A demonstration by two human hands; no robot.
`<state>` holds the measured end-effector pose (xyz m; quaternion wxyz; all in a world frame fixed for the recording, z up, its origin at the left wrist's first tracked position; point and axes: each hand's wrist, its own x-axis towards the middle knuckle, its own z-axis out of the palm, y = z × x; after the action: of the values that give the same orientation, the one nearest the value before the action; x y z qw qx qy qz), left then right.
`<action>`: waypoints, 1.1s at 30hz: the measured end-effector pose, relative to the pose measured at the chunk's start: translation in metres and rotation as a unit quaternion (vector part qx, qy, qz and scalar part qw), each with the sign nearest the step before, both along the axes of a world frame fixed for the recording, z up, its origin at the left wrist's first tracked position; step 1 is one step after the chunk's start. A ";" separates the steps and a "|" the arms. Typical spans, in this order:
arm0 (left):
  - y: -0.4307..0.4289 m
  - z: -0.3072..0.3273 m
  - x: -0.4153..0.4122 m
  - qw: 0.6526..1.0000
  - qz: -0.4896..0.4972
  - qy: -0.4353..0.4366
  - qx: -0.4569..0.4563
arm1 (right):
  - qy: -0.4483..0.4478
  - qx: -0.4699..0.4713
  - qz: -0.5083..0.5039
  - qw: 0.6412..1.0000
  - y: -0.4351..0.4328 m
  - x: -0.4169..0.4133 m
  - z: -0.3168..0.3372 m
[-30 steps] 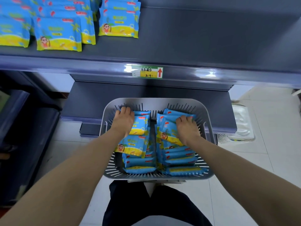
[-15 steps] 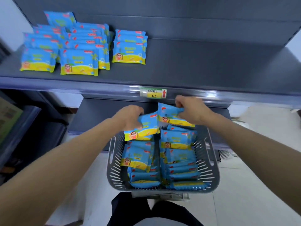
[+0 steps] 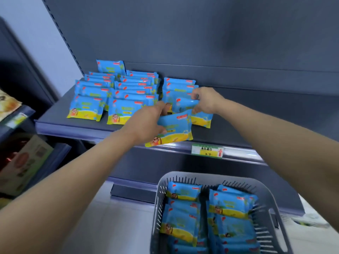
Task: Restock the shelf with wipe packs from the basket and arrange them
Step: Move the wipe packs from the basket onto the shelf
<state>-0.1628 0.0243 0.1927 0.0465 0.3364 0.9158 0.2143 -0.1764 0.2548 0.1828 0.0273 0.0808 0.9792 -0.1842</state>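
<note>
My left grip (image 3: 146,123) clasps a wipe pack (image 3: 174,130) at the shelf (image 3: 216,133) edge, mid-frame. My right grip (image 3: 206,101) pinches a second pack (image 3: 185,105) just above it, beside the shelved rows (image 3: 113,99). Spare packs (image 3: 227,204) fill the basket (image 3: 211,174), lower right.

Left hand (image 3: 146,123) grips a blue-and-yellow plastic wipe pack (image 3: 174,130) over the dark grey metal shelf (image 3: 256,121); right hand (image 3: 205,101) pinches a second pack (image 3: 185,105).
</note>
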 end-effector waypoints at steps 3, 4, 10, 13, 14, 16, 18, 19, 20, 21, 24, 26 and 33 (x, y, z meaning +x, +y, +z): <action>-0.003 -0.005 -0.021 1.000 0.007 -0.006 0.006 | -0.013 0.008 -0.026 1.000 -0.001 -0.032 -0.014; -0.002 -0.006 -0.027 1.000 0.005 -0.006 0.006 | -0.014 0.017 -0.029 0.999 -0.002 -0.042 -0.016; 0.016 -0.013 -0.055 0.999 -0.035 -0.021 -0.008 | 0.021 0.051 -0.050 0.997 0.005 -0.079 -0.020; 0.030 -0.015 -0.066 0.998 -0.053 -0.024 -0.030 | 0.018 -0.007 -0.057 0.998 0.015 -0.080 -0.022; 0.035 -0.017 -0.070 0.998 -0.057 -0.022 -0.035 | 0.019 -0.017 -0.060 0.998 0.018 -0.079 -0.022; 0.046 -0.020 -0.077 0.997 -0.063 -0.017 -0.044 | 0.038 -0.040 -0.064 0.996 0.024 -0.074 -0.022; 0.057 -0.023 -0.084 0.996 -0.066 -0.009 -0.051 | 0.071 -0.088 -0.075 0.991 0.029 -0.066 -0.020; 0.062 -0.025 -0.088 0.996 -0.070 0.004 -0.059 | 0.085 -0.108 -0.082 0.987 0.033 -0.061 -0.018; 0.068 -0.027 -0.092 0.994 -0.074 0.025 -0.074 | 0.096 -0.117 -0.088 0.985 0.036 -0.054 -0.016; 0.072 -0.030 -0.095 0.991 -0.079 0.052 -0.096 | 0.105 -0.118 -0.092 0.983 0.039 -0.047 -0.015; 0.080 -0.037 -0.098 0.982 -0.070 0.108 -0.135 | 0.142 -0.104 -0.099 0.979 0.044 -0.023 -0.012; 0.082 -0.041 -0.096 0.982 -0.056 0.122 -0.133 | 0.166 -0.094 -0.103 0.976 0.042 -0.006 -0.008; 0.080 -0.030 -0.046 0.988 -0.064 0.139 -0.024 | 0.191 0.008 -0.051 0.980 0.022 0.063 -0.010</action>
<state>-0.2091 0.1041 0.1625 -0.0601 0.4198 0.8947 0.1403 -0.1134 0.2770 0.1730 -0.1697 0.0942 0.9624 -0.1900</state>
